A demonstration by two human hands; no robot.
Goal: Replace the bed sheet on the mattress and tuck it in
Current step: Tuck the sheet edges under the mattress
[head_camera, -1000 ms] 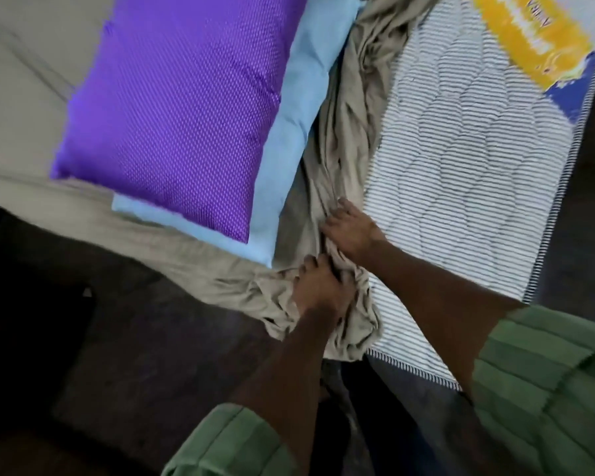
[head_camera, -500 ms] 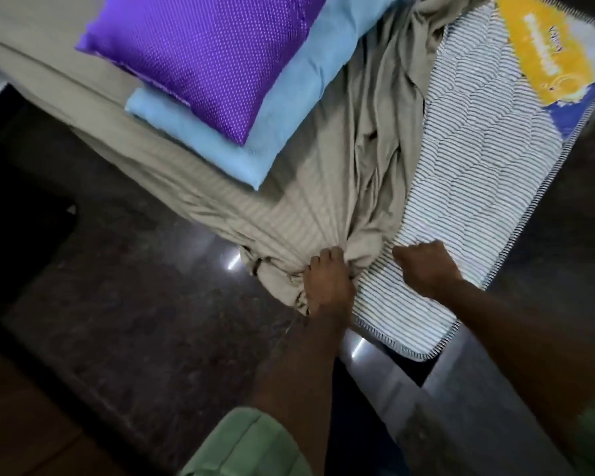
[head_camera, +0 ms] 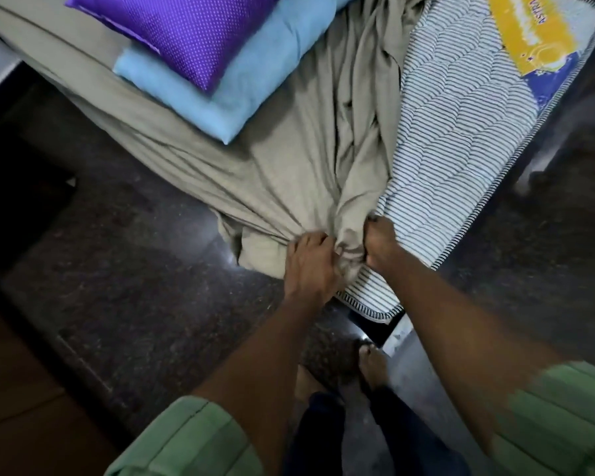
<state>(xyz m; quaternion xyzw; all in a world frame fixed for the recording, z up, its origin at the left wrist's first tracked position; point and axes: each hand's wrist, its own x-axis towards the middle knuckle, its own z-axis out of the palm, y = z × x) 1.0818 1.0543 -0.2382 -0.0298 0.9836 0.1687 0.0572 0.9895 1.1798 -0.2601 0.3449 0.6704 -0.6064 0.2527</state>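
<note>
A beige bed sheet (head_camera: 289,173) lies bunched over the left part of a striped quilted mattress (head_camera: 461,139), whose right side and near corner are bare. My left hand (head_camera: 310,262) grips a gathered fold of the sheet at the mattress's near corner. My right hand (head_camera: 382,245) grips the same bunch just to the right, fist closed, against the striped surface. The sheet's loose end hangs over the mattress edge beside my left hand.
A purple pillow (head_camera: 186,25) lies on a light blue pillow (head_camera: 255,73) atop the sheet at the upper left. A yellow and blue label (head_camera: 529,36) marks the mattress's far right. Dark polished floor (head_camera: 117,286) surrounds the bed; my bare feet (head_camera: 371,365) stand below the corner.
My right hand moved left from the bare striped mattress to the sheet bunch and took hold of it next to my left hand. The sheet is pulled further toward the corner.
</note>
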